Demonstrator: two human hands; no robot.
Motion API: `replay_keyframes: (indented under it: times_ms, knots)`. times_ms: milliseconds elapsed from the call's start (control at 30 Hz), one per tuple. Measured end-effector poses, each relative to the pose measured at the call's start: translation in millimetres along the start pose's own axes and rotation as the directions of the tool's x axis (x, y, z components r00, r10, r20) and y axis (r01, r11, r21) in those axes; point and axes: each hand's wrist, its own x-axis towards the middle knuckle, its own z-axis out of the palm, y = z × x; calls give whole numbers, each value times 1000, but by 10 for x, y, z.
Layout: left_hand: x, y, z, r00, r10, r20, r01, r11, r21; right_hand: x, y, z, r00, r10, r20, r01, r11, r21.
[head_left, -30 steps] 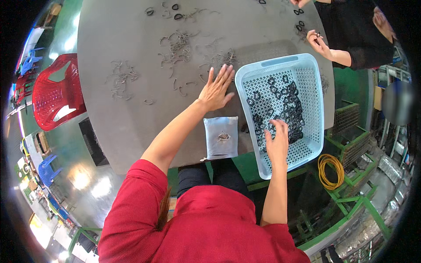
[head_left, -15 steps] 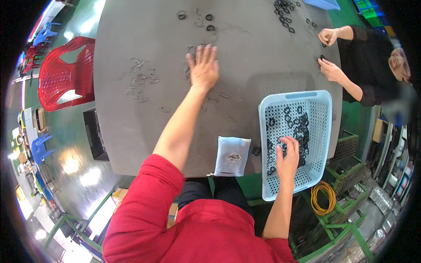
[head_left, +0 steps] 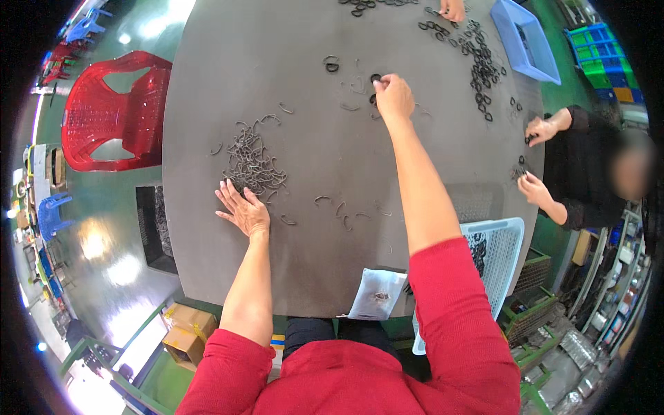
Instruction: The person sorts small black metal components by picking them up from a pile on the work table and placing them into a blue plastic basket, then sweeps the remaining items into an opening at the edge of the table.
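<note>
Resting flat with fingers spread, the left hand (head_left: 242, 209) lies released on the round grey tabletop (head_left: 311, 159), its fingertips touching the near edge of a tangled heap of thin dark curved metal clips (head_left: 252, 160). Far out across the table, the right hand (head_left: 393, 97) is closed in a pinch over a few small dark rings (head_left: 374, 78); the fingers cover whatever is pinched, so what they grip cannot be made out. Loose curved pieces (head_left: 339, 207) lie scattered between the two arms.

Just right of the red-sleeved right arm, a pale blue perforated plastic basket (head_left: 501, 252) hangs over the table's near edge; the sleeve hides much of it, and only a patch of dark parts inside shows. A small clear plastic bag (head_left: 377, 293) sits at the near rim.

Across the table to the right, another person in black works with both hands (head_left: 538, 159) at the rim, handling something too small to tell. A third hand (head_left: 453, 10) is cut off by the top edge, beside a long scatter of dark rings (head_left: 478, 62). The middle of the tabletop is open. A red plastic chair (head_left: 111, 114) stands off the left edge.
</note>
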Motion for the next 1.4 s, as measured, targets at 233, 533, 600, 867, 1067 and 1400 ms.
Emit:
replay_keyframes:
  times_ms: [233, 533, 600, 867, 1067, 1400]
  knots:
    - [26, -1, -45, 1000, -19, 0, 19, 999, 34, 443, -34, 306, 990, 135, 46, -128, 985, -118]
    - [69, 39, -34, 999, -26, 46, 23, 998, 60, 631, -281, 589, 890, 70, 451, -421, 508, 752]
    - [63, 55, -35, 999, -29, 39, 27, 998, 62, 579, -505, 733, 969, 64, 237, -139, 940, 311]
    - [70, -44, -55, 999, -31, 30, 28, 995, 95, 244, -392, 396, 833, -37, 553, -502, 370, 781]
    - [38, 99, -25, 1000, -10, 19, 9, 998, 64, 120, 375, 0, 948, 215, 234, -309, 798, 517]
    - [40, -15, -3, 1000, 9, -23, -7, 996, 87, -113, 87, 58, 957, 235, 170, -243, 969, 31]
